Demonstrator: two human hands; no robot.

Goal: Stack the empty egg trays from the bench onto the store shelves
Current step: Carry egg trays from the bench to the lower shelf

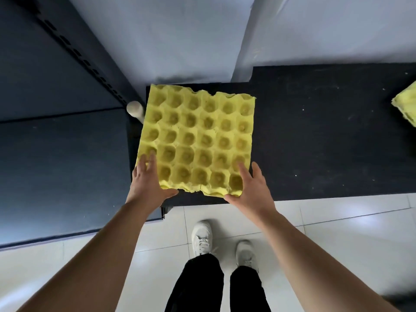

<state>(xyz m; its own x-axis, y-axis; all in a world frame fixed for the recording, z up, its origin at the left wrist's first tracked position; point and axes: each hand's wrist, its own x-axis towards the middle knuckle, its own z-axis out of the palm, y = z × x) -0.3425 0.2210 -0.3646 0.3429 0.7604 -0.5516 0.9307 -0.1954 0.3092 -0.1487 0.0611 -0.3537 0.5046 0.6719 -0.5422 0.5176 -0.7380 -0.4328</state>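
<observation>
yellow egg tray (198, 140), cups up and empty, lies over the left end of the black counter (315, 143); cannot tell whether it rests there or is lifted. left hand (146, 183) pinches the near left corner, fingers spread on top, thumb at the edge. right hand (252, 190) pinches the near right corner likewise. further yellow trays (406, 104) at the counter's right end. dark shelf (63, 165) stands just left.

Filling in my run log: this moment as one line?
yellow egg tray: empty, at left end of black bench | left grip: pinches near-left corner | right grip: pinches near-right corner | other yellow trays: bench, far right
</observation>
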